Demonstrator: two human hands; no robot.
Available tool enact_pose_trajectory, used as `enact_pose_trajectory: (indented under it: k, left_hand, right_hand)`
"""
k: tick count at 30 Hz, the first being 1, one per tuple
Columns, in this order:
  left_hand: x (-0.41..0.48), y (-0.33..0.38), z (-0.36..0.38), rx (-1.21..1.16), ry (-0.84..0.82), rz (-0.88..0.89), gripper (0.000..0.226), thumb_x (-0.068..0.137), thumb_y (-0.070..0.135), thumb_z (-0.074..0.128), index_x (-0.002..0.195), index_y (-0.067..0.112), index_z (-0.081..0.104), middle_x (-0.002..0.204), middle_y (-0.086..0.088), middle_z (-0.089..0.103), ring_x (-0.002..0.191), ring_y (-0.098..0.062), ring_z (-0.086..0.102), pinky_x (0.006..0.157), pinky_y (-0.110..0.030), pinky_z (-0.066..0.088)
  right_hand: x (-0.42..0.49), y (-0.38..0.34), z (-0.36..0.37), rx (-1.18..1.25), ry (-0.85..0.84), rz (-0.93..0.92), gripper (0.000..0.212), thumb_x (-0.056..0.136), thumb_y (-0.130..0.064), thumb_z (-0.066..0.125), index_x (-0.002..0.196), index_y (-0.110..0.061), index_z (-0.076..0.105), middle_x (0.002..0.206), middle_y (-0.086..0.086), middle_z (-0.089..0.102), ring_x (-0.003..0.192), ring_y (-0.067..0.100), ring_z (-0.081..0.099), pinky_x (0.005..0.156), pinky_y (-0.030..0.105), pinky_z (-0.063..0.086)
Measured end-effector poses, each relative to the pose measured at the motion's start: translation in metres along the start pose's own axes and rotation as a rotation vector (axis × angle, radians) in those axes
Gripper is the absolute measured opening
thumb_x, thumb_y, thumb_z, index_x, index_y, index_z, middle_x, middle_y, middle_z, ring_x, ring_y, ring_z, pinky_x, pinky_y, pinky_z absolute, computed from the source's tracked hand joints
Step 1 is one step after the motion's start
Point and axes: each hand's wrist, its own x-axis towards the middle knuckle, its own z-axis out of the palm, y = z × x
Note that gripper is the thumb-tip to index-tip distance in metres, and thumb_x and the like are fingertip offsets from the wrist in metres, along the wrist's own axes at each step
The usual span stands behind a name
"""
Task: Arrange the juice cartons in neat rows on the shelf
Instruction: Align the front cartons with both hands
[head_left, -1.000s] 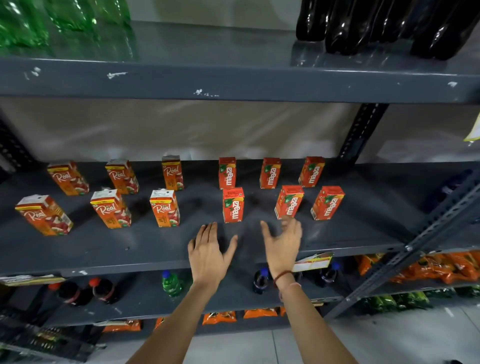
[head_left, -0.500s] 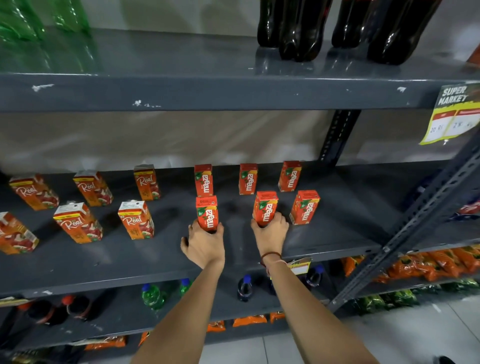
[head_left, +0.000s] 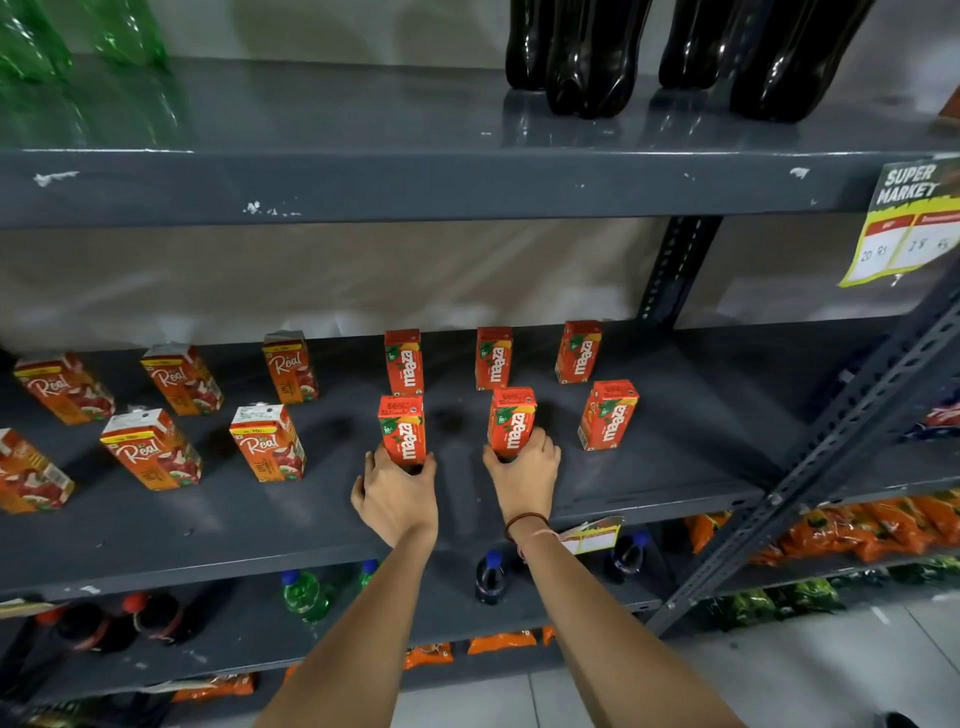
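On the grey middle shelf (head_left: 675, 457) stand two groups of juice cartons in two rows each. Red Maaza cartons fill the centre. My left hand (head_left: 397, 493) grips the base of the front left Maaza carton (head_left: 401, 427). My right hand (head_left: 524, 470) grips the base of the front middle Maaza carton (head_left: 511, 420). A third front Maaza carton (head_left: 608, 413) stands free to the right. Behind them is a back row of three Maaza cartons (head_left: 493, 357). Orange Real cartons (head_left: 267, 441) stand to the left, some turned at angles.
The upper shelf (head_left: 467, 182) overhangs, holding dark bottles (head_left: 587, 57) and green bottles (head_left: 31, 47). A slanted metal upright (head_left: 831, 441) crosses at the right. A price tag (head_left: 906, 223) hangs at the upper right. Bottles and orange snack packs fill the lower shelves.
A second ago both hands were open below the front row. They reached forward and closed around two front Maaza cartons; since half a second ago they have hardly moved.
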Motion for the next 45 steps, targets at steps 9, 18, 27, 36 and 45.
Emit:
enact_pose_trajectory:
  k: [9,18,27,36,45]
  left_hand:
    - [0.000,0.000,-0.005,-0.009,-0.023,0.003,0.049,0.071,0.033,0.079,0.106,0.005,0.060,0.114,-0.017,0.066,0.115,-0.031,0.055,0.106,-0.047,0.032]
    - [0.016,-0.048,-0.063,-0.425,-0.085,0.025,0.048,0.076,0.014,0.077,0.120,0.011,0.059,0.119,-0.005,0.065,0.111,-0.019,0.059,0.095,-0.033,0.048]
    - [0.079,-0.124,-0.154,-0.285,0.312,-0.082,0.053,0.080,0.023,0.073,0.122,0.004,0.049,0.120,-0.016,0.057,0.114,-0.032,0.051,0.094,-0.040,0.040]
    - [0.131,-0.146,-0.157,-0.026,0.150,-0.085,0.082,0.071,0.048,0.074,0.132,0.005,0.042,0.128,-0.014,0.059,0.121,-0.030,0.050,0.106,-0.048,0.029]
    - [0.142,-0.151,-0.146,0.026,0.187,-0.109,0.038,0.073,0.035,0.073,0.099,0.009,0.061,0.102,-0.013,0.070,0.105,-0.031,0.061,0.106,-0.046,0.031]
  right_hand:
    - [-0.003,0.001,0.000,-0.052,-0.007,-0.026,0.055,0.075,-0.033,0.076,0.112,0.000,0.052,0.114,0.018,0.059,0.110,0.031,0.051,0.094,0.040,0.045]
    - [-0.040,0.000,0.000,0.157,0.190,-0.009,0.046,0.075,-0.020,0.078,0.109,0.003,0.058,0.106,0.022,0.056,0.103,0.037,0.053,0.088,0.038,0.042]
    - [-0.136,-0.083,0.082,0.176,-0.150,-0.291,0.053,0.080,-0.037,0.072,0.120,-0.006,0.055,0.118,0.010,0.051,0.112,0.023,0.048,0.090,0.034,0.048]
    - [-0.152,-0.149,0.150,0.068,-0.228,-0.150,0.081,0.073,-0.042,0.076,0.132,0.002,0.042,0.122,0.017,0.050,0.116,0.031,0.044,0.100,0.042,0.044]
    - [-0.149,-0.155,0.160,-0.036,-0.139,-0.131,0.054,0.080,-0.033,0.071,0.118,0.002,0.052,0.116,0.018,0.055,0.109,0.030,0.048,0.098,0.039,0.042]
